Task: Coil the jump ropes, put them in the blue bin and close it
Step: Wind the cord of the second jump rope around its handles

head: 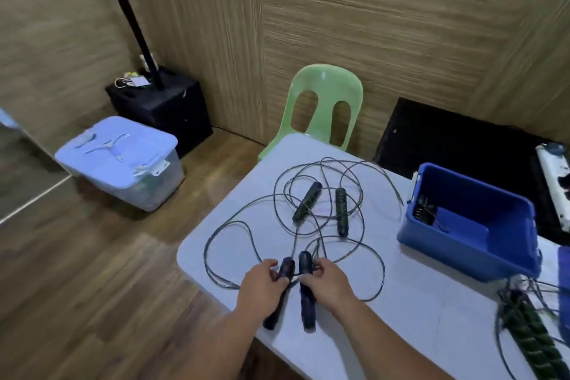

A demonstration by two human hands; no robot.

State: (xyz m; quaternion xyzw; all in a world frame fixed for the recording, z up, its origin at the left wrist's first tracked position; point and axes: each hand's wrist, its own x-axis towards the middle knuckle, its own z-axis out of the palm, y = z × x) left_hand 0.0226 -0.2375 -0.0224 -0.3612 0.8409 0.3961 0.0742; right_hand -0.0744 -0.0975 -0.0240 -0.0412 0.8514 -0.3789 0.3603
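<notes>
White counter [401,305] carrying an open blue plastic bin [456,251] at right and thin dark jump ropes [341,213] sprawled in loose, overlapping loops at centre. At the near edge, the left hand [262,284] curls round one dark padded handle [273,318] and the right hand [331,284] round its twin [308,308]. The cord looks light, springy and tangle-prone. The stiff handles appear the surest hold for coiling.
</notes>
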